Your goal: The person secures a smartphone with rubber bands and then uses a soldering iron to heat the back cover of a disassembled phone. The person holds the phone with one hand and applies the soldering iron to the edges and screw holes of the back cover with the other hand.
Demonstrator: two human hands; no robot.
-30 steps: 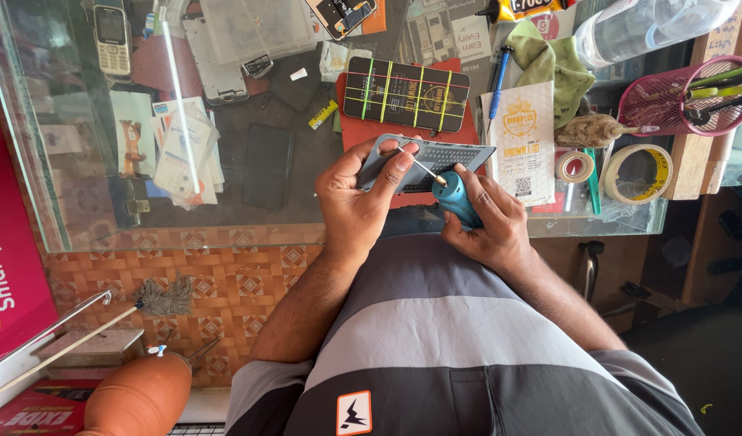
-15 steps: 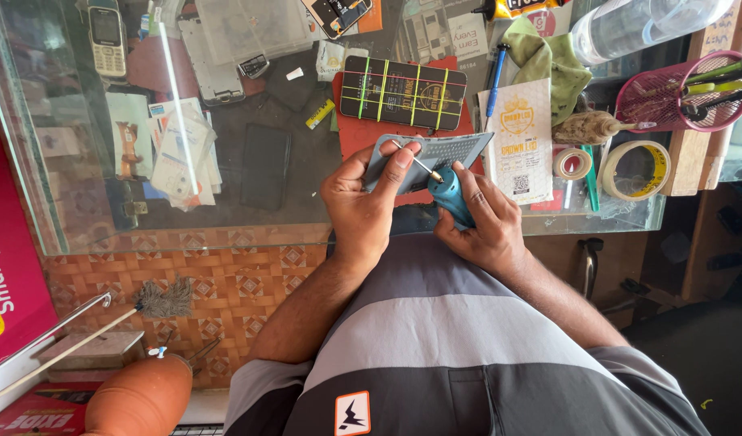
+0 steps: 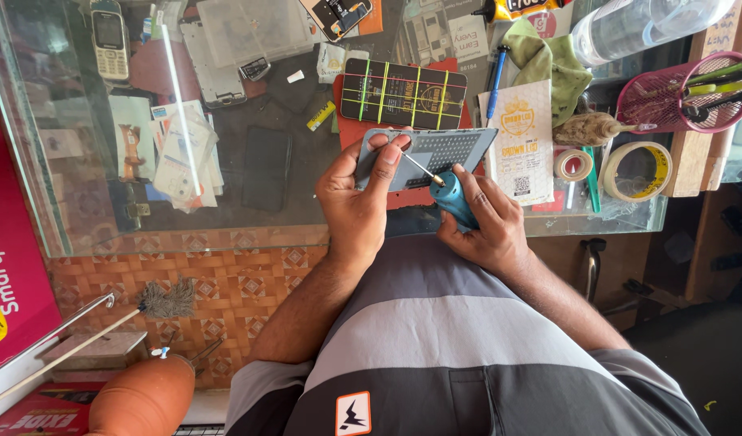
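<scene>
My left hand [image 3: 356,196] grips the left end of a grey phone part with a perforated panel [image 3: 435,152], thumb and fingers pinching its edge above the glass counter [image 3: 250,218]. In my right hand [image 3: 482,220] sits a blue-handled screwdriver [image 3: 451,198]. Its thin metal shaft points up-left, and the tip touches the panel close to my left fingertips. Just behind the part, a dark phone with green and yellow lines across its screen [image 3: 403,93] lies on a red mat [image 3: 363,129].
A pink mesh tool basket [image 3: 684,93], tape rolls [image 3: 637,169], a brush, a green cloth [image 3: 548,60] and a clear bottle crowd the right. Old phones [image 3: 110,36], plastic cases and papers lie at left. A duster [image 3: 165,300] sits below the counter.
Both hands have shifted slightly with the part; the left fingers now curl further over the panel's edge and the screwdriver tip sits nearer them.
</scene>
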